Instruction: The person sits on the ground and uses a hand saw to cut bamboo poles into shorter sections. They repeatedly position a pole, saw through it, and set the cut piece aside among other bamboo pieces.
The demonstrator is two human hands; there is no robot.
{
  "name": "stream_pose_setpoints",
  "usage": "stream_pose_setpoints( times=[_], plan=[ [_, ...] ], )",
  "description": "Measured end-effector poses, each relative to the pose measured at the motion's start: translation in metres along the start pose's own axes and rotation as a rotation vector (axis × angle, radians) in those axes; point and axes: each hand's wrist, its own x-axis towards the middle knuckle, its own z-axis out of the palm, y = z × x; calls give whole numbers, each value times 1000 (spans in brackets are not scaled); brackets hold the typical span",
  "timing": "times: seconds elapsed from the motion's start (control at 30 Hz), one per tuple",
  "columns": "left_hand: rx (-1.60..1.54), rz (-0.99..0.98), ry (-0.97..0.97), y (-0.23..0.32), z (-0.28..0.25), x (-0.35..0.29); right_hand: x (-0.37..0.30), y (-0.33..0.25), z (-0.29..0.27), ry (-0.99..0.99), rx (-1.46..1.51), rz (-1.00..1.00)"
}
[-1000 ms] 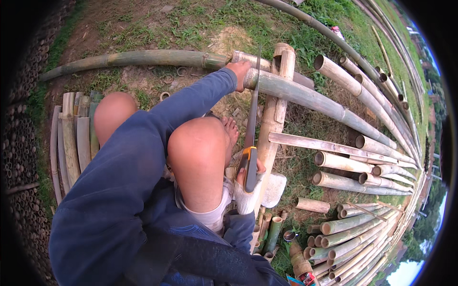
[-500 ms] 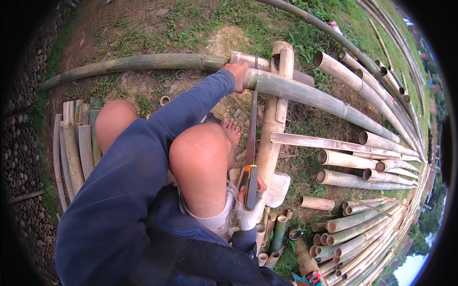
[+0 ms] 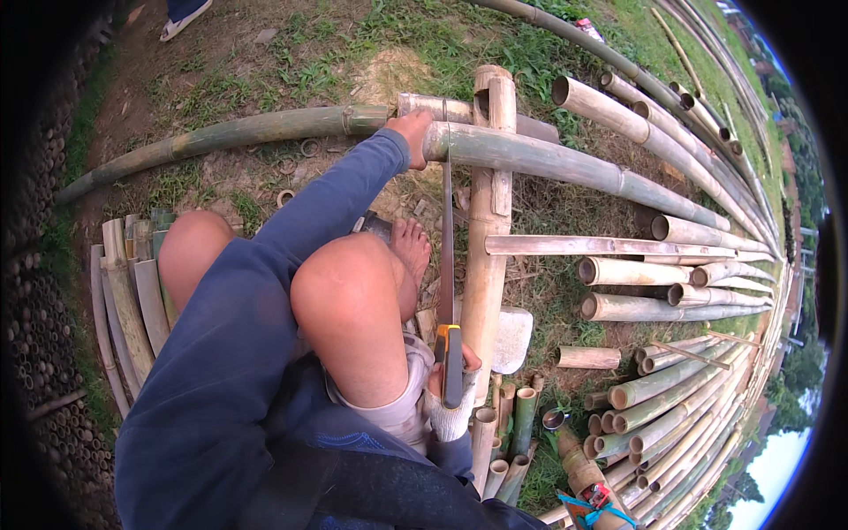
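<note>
My right hand [image 3: 455,380], in a whitish glove with bare fingertips, is closed round the black and yellow handle of a hand saw [image 3: 447,238]. Its long blade points away from me, and the visible tip end meets the near side of a thick green bamboo pole [image 3: 539,155]. A narrow line crosses the pole close to its left end, in line with the blade. My bare left hand [image 3: 412,137] is closed on that left end, with some fingers hidden. The pole lies across an upright-looking bamboo support [image 3: 486,230].
Several bamboo poles [image 3: 676,424] are piled at the right. A curved green pole [image 3: 238,137] runs off to the left. Cut bamboo pieces [image 3: 124,291] stand beside my left knee. A pale block [image 3: 512,340] lies by the support. Someone's sandalled foot [image 3: 185,22] shows at the top left.
The saw has come back toward me; its blade reached beyond the pole before and now ends at it. My left hand keeps its hold. A foot has appeared at the top left.
</note>
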Motion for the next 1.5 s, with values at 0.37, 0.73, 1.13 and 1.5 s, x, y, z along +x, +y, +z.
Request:
stream_pose_setpoints(
  times=[0.37, 0.73, 1.13, 1.5],
  plan=[
    [-4, 20, 62, 2, 2, -8, 55, 45, 59, 49, 286, 66],
    [10, 10, 44, 5, -10, -12, 192, 59, 111, 12, 409, -48],
    [25, 29, 35, -6, 7, 0, 79, 30, 45, 11, 145, -6],
    [-11, 33, 22, -1, 7, -7, -6, 29, 19, 23, -27, 5]
  ],
)
